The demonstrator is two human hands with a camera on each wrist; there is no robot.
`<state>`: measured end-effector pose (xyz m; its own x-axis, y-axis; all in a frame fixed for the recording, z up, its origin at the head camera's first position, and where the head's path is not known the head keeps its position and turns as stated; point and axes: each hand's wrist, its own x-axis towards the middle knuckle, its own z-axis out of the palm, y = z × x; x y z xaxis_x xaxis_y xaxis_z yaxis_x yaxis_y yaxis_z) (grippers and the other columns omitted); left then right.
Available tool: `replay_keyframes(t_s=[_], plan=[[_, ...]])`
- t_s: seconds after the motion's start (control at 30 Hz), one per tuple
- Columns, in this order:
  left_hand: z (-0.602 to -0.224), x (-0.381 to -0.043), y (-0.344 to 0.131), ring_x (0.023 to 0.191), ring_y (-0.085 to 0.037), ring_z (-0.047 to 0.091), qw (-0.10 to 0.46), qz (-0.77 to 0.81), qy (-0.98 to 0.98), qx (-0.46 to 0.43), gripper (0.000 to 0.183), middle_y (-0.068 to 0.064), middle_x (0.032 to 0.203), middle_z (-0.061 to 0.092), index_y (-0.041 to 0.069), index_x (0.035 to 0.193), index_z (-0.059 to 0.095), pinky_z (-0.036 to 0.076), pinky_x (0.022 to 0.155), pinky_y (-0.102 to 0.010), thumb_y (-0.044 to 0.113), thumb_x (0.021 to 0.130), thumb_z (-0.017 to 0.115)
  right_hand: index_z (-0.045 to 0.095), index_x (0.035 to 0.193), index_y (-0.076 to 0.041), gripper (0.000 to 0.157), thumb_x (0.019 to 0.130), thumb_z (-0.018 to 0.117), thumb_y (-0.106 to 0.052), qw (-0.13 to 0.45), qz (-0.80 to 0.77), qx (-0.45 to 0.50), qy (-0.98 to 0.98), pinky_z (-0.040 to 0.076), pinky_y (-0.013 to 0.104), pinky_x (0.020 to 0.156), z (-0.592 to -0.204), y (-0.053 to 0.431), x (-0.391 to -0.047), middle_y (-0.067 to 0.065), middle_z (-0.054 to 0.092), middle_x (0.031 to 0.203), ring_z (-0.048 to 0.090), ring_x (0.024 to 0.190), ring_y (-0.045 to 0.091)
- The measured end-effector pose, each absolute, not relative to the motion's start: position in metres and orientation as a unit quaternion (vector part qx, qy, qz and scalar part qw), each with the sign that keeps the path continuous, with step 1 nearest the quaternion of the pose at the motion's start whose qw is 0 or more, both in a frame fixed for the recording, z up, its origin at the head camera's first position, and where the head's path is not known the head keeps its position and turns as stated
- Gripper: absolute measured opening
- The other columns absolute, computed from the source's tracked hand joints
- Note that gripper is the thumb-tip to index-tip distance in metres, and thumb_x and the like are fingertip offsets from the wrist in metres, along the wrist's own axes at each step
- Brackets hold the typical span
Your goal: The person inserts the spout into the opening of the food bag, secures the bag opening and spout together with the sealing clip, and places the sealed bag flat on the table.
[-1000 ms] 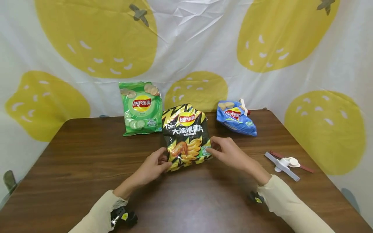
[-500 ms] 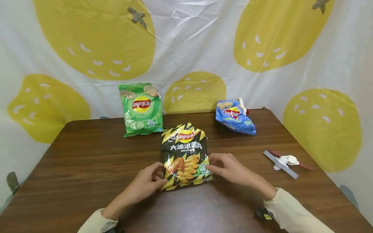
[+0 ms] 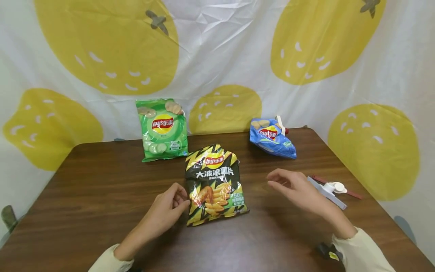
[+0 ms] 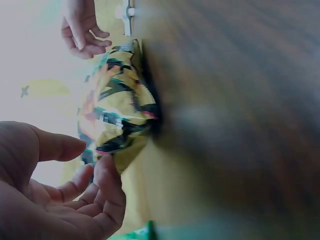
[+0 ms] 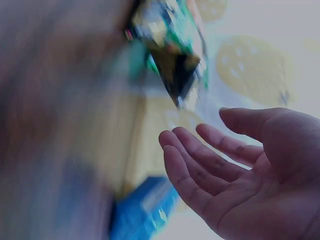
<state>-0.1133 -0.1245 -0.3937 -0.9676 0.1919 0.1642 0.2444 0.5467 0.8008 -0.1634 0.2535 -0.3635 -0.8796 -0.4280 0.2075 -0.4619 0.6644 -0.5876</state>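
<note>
A black and yellow chip bag (image 3: pixel 214 185) lies on the table, its printed front up. My left hand (image 3: pixel 166 207) is at the bag's left edge, fingers loosely bent. In the left wrist view its thumb and index fingertip are apart, right beside a corner of the bag. My right hand (image 3: pixel 295 185) is off to the right of the bag, over the table. The right wrist view shows its fingers (image 5: pixel 200 165) relaxed and spread from the thumb, holding nothing.
Behind stands a green chip bag (image 3: pixel 163 132), leaning back against the printed curtain (image 3: pixel 224 64). A blue chip bag (image 3: pixel 272 139) with a white clip (image 3: pixel 280 124) on it lies at the back right. Two bag clips (image 3: pixel 334 189) lie crossed on the table (image 3: pixel 102 189) at the right.
The black and yellow bag has come nearer and down onto the table. My right hand has let go and moved right; the left hand has loosened at the left edge.
</note>
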Motion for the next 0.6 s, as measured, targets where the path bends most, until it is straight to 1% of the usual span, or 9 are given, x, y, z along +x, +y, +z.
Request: replay_keyframes(t_s=[0.13, 0.2, 0.27, 0.4, 0.5, 0.6], plan=[[-0.384, -0.110, -0.117, 0.063, -0.008, 0.053, 0.068, -0.440, -0.882, -0.151, 0.014, 0.004, 0.072, 0.056, 0.008, 0.097, 0.058, 0.046, 0.058, -0.024, 0.005, 0.090, 0.069, 0.069, 0.109, -0.009, 0.017, 0.098, 0.065, -0.020, 0.075, 0.299, 0.207, -0.929, 0.057, 0.035, 0.076, -0.352, 0.282, -0.165, 0.004, 0.072, 0.100, 0.069, 0.089, 0.019], [-0.380, -0.109, -0.110, 0.061, -0.007, 0.050, 0.085, -0.431, -0.882, -0.167, 0.013, 0.005, 0.070, 0.054, 0.008, 0.096, 0.059, 0.045, 0.056, -0.024, 0.004, 0.089, 0.069, 0.067, 0.110, -0.005, 0.018, 0.097, 0.066, -0.017, 0.097, 0.274, 0.188, -0.938, 0.057, 0.040, 0.075, -0.346, 0.297, -0.164, 0.009, 0.072, 0.102, 0.071, 0.088, 0.026], [-0.376, -0.107, -0.102, 0.058, -0.005, 0.048, 0.095, -0.425, -0.882, -0.181, 0.013, 0.006, 0.068, 0.053, 0.008, 0.095, 0.059, 0.043, 0.053, -0.023, 0.004, 0.089, 0.069, 0.066, 0.112, -0.002, 0.021, 0.096, 0.067, -0.016, 0.107, 0.250, 0.171, -0.947, 0.056, 0.047, 0.076, -0.342, 0.311, -0.164, 0.016, 0.072, 0.105, 0.071, 0.088, 0.033], [-0.370, -0.106, -0.084, 0.057, -0.004, 0.048, 0.094, -0.416, -0.879, -0.212, 0.011, 0.008, 0.068, 0.053, 0.010, 0.093, 0.059, 0.043, 0.053, -0.023, 0.004, 0.090, 0.069, 0.062, 0.119, 0.002, 0.034, 0.095, 0.069, -0.021, 0.085, 0.225, 0.138, -0.961, 0.051, 0.057, 0.082, -0.339, 0.336, -0.163, 0.025, 0.068, 0.112, 0.068, 0.097, 0.043], [-0.369, -0.108, -0.071, 0.058, -0.004, 0.048, 0.087, -0.399, -0.882, -0.236, 0.011, 0.008, 0.069, 0.053, 0.010, 0.092, 0.060, 0.044, 0.054, -0.023, 0.005, 0.090, 0.070, 0.060, 0.122, 0.004, 0.042, 0.095, 0.069, -0.026, 0.051, 0.208, 0.119, -0.970, 0.049, 0.058, 0.083, -0.341, 0.351, -0.164, 0.028, 0.067, 0.114, 0.064, 0.102, 0.046], [-0.372, -0.112, -0.063, 0.059, -0.003, 0.047, 0.084, -0.366, -0.893, -0.247, 0.009, 0.009, 0.067, 0.052, 0.010, 0.091, 0.060, 0.043, 0.054, -0.023, 0.008, 0.089, 0.069, 0.059, 0.123, 0.007, 0.046, 0.094, 0.069, -0.028, 0.015, 0.184, 0.112, -0.976, 0.049, 0.056, 0.081, -0.346, 0.360, -0.167, 0.031, 0.065, 0.115, 0.062, 0.103, 0.047]])
